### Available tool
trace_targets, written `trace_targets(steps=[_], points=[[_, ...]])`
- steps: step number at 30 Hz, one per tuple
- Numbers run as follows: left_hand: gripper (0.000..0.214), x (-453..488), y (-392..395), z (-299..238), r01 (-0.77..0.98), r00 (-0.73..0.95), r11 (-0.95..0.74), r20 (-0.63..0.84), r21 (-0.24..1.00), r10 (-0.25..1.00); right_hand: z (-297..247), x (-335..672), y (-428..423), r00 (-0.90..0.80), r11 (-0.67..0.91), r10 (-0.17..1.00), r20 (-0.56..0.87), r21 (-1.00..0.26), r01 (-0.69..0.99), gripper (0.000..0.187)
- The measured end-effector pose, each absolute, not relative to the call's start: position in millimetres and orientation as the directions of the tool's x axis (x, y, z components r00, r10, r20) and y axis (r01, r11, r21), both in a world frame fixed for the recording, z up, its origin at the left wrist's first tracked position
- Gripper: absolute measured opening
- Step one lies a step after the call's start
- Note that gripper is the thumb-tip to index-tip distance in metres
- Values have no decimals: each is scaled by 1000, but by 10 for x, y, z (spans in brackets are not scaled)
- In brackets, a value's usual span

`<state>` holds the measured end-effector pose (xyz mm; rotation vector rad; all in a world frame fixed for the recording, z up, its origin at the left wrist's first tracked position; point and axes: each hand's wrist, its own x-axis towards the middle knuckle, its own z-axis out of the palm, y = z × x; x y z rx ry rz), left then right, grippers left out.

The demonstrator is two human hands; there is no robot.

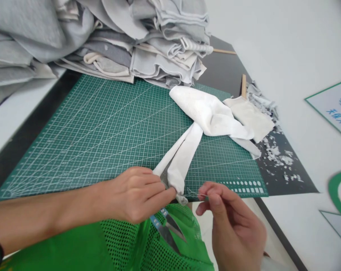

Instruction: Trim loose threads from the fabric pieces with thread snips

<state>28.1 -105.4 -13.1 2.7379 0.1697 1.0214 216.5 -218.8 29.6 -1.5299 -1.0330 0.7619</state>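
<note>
White cloth [211,113] on the green cutting mat [116,124], near end gripped, fine thread [193,193] pinched beside it.
Left hand [147,192] clamped on the cloth's near tip, at the mat's near edge; open blades of snips [166,232] show beneath. Right hand [234,222]: thumb and forefinger together on the thread; whether it joins the cloth, cannot tell. Handling, in my judgement: anchor the tip firmly, draw the thread steadily, mind the blades. Long axis runs away and slightly rightward; narrow folded strip points back toward the person, crumpled wide part farther off, loose ends trailing right.
</note>
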Motion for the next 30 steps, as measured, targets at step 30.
trace_targets(steps=[30], points=[[20, 356, -1068, -101, -41, 751, -998, 657, -52, -65, -76, 2153, -2453, 109, -408, 907, -407, -913, -15, 42]])
